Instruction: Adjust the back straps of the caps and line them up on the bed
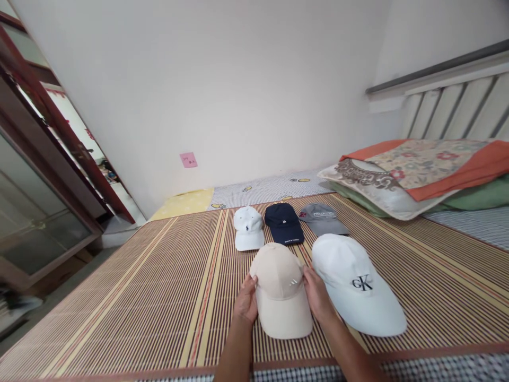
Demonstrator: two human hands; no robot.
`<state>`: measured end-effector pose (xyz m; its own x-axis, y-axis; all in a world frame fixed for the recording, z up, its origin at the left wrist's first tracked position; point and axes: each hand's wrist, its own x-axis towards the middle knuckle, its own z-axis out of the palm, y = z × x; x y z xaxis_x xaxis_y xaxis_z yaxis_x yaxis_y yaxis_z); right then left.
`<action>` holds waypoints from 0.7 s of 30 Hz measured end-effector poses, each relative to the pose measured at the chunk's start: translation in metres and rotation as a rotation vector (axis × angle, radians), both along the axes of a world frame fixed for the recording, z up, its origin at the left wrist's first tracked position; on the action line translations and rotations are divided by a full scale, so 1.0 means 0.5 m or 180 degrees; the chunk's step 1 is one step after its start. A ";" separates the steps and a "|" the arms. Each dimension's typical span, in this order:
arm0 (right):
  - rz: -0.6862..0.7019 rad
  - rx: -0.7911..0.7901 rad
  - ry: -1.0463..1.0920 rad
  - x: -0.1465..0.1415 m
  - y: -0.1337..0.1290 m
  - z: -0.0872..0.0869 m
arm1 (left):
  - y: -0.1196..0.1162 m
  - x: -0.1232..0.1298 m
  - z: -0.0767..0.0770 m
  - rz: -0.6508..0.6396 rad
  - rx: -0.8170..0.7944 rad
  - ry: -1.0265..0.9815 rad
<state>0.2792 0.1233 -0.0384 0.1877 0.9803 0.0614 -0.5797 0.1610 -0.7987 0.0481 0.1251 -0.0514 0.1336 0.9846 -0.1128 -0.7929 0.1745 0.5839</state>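
A beige baseball cap [278,273] with a small white logo is between my two hands, its brim toward me. My left hand [246,300] grips its left side, and my right hand [315,291] grips the right side. Just right of my right hand lies a larger white cap [350,276] with black letters. Behind the beige cap stand three more in a row: a white cap [248,228] with a small dark emblem, a navy cap [283,223], and a grey cap [322,218]. My fingertips behind the beige cap are partly hidden.
A striped bamboo mat [159,297] covers the bed under the caps. Pillows with an orange-edged floral cover [433,164] are piled at the right, near a radiator [457,109]. A pink note [188,159] sticks to the wall. A door [59,116] stands at the left.
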 end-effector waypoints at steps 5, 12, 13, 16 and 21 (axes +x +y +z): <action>0.0221 -0.0141 0.0236 -0.003 0.011 0.011 | 0.002 -0.001 -0.007 0.0023 0.0012 -0.0054; 0.0720 -0.0386 0.0387 0.007 0.042 0.034 | 0.001 -0.002 -0.005 -0.0043 0.0097 -0.0042; 0.0756 -0.0409 0.0393 0.009 0.043 0.034 | 0.001 -0.001 -0.004 -0.0064 0.0118 -0.0036; 0.0736 -0.0426 0.0418 0.012 0.042 0.032 | 0.001 0.001 -0.001 -0.0108 0.0142 -0.0009; 0.0551 -0.0358 0.0380 0.008 0.042 0.024 | -0.001 0.003 0.006 -0.0078 0.0113 0.0039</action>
<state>0.2834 0.1444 -0.0264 0.0155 0.9979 -0.0625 -0.6824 -0.0351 -0.7301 0.0497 0.1248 -0.0486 0.1566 0.9845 -0.0795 -0.7813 0.1727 0.5998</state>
